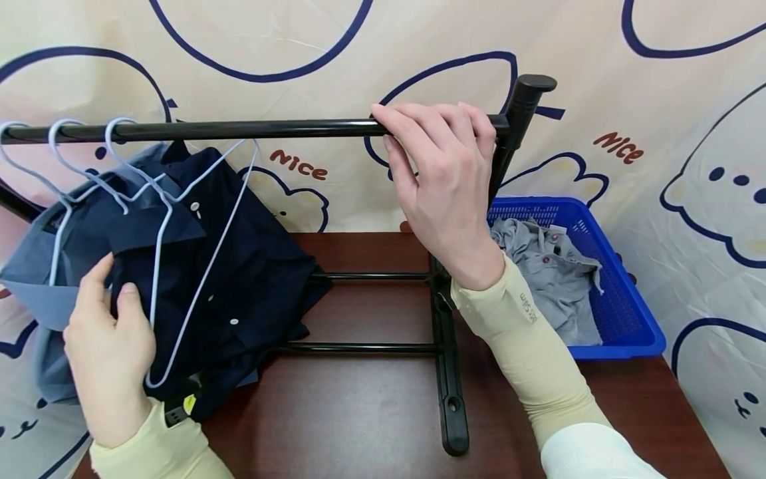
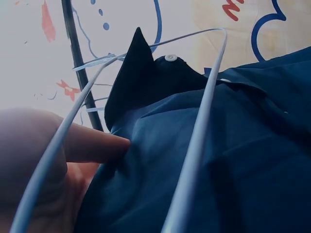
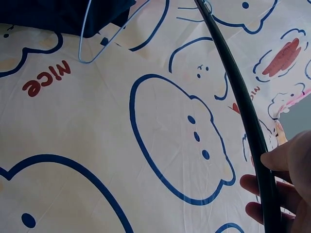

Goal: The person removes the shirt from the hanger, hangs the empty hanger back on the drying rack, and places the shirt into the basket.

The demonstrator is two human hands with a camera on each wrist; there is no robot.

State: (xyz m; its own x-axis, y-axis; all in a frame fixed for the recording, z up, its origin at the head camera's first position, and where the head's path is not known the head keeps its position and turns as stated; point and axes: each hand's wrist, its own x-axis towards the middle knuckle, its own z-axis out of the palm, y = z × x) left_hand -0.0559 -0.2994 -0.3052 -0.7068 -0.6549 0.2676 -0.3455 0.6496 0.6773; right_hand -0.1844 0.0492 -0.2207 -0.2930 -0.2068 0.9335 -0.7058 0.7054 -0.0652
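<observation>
My left hand (image 1: 110,356) holds the left edge of a navy shirt (image 1: 239,259) with white buttons. In the left wrist view a finger (image 2: 104,144) touches the cloth's edge, and the rest of the hand is partly hidden. A light blue wire hanger (image 1: 206,283) hooks over the black rail (image 1: 287,129) and hangs in front of the shirt. My right hand (image 1: 445,179) grips the rail near its right end. In the right wrist view its thumb and fingers curl round the rail (image 3: 245,107).
Two more light blue hangers (image 1: 56,193) hang at the left, with a blue-grey garment (image 1: 36,303). A blue basket (image 1: 634,313) holding a grey shirt (image 1: 547,266) stands right of the rack's black upright (image 1: 509,143). The rack rests on a brown table (image 1: 347,412) before a printed curtain.
</observation>
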